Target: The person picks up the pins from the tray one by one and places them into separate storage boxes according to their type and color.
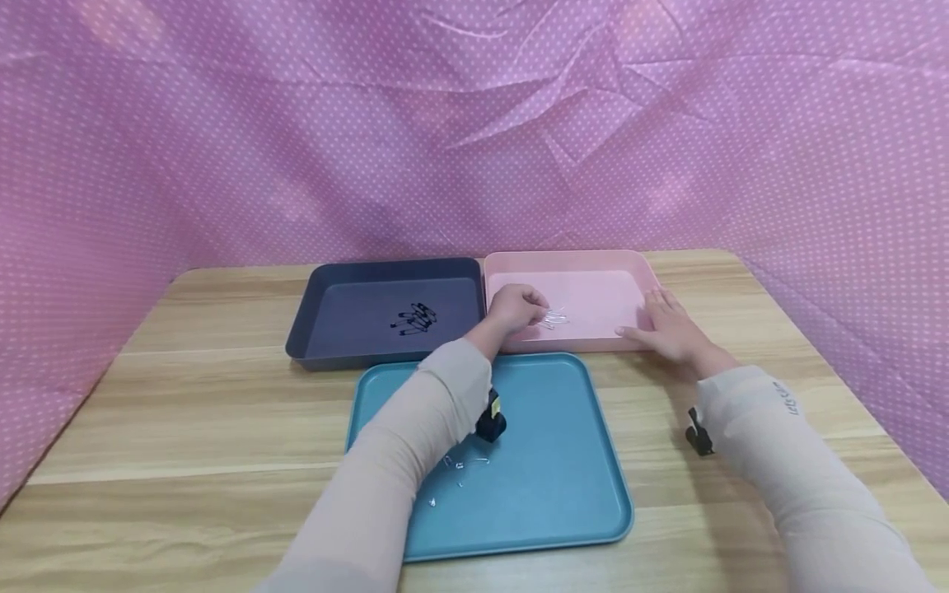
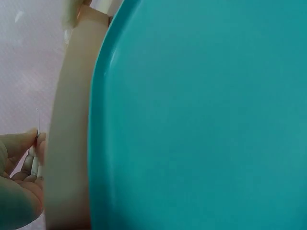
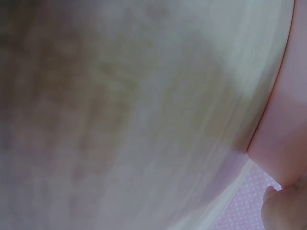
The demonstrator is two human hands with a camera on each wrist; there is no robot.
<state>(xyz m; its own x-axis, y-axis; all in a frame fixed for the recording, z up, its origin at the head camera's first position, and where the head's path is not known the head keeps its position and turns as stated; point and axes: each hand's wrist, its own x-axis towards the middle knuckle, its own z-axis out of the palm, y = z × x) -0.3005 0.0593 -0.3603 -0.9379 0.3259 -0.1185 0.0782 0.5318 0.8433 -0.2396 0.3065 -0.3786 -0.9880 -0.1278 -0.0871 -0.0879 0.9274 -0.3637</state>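
Note:
My left hand (image 1: pixel 519 308) is over the near left part of the pink tray (image 1: pixel 593 345). Its thumb and a finger pinch a thin silver safety pin (image 2: pixel 38 117), seen on end in the left wrist view. Several silver safety pins (image 1: pixel 556 317) lie on the pink tray's floor beside those fingertips. At the tray's near right corner, my right hand (image 1: pixel 670 331) rests on the rim with its fingers extended. Over in the dark tray (image 1: pixel 356 309) is a small heap of black safety pins (image 1: pixel 415 319).
Nearer to me lies a teal tray (image 1: pixel 549 478), partly under my left forearm. A few small silver safety pins (image 1: pixel 460 465) are on it. Everything stands on a wooden table (image 1: pixel 185 420), with pink dotted cloth (image 1: pixel 474 148) hanging behind and at both sides.

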